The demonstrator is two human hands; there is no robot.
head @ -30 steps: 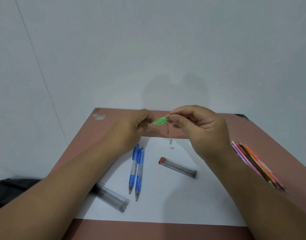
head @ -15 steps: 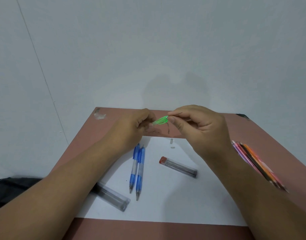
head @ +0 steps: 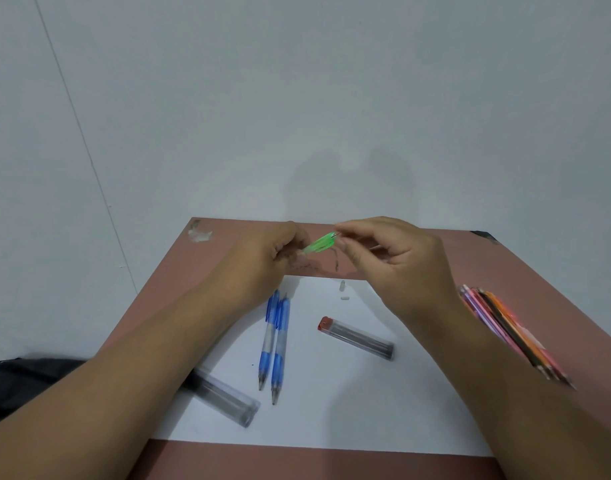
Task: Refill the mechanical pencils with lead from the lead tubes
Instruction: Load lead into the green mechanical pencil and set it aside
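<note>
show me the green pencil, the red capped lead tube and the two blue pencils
green pencil (head: 320,244), head view, on its green barrel between the hands
red capped lead tube (head: 361,339), head view, on the middle of its clear body
two blue pencils (head: 275,336), head view, on the barrels where they lie side by side

Two pencils (head: 274,341) lie on paper (head: 331,410) between two tubes (head: 356,337).

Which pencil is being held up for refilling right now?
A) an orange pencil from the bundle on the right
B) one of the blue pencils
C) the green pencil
C: the left hand grips the green pencil above the table while the right hand pinches a thin lead at its open end; both blue pencils lie on the white paper.
</note>
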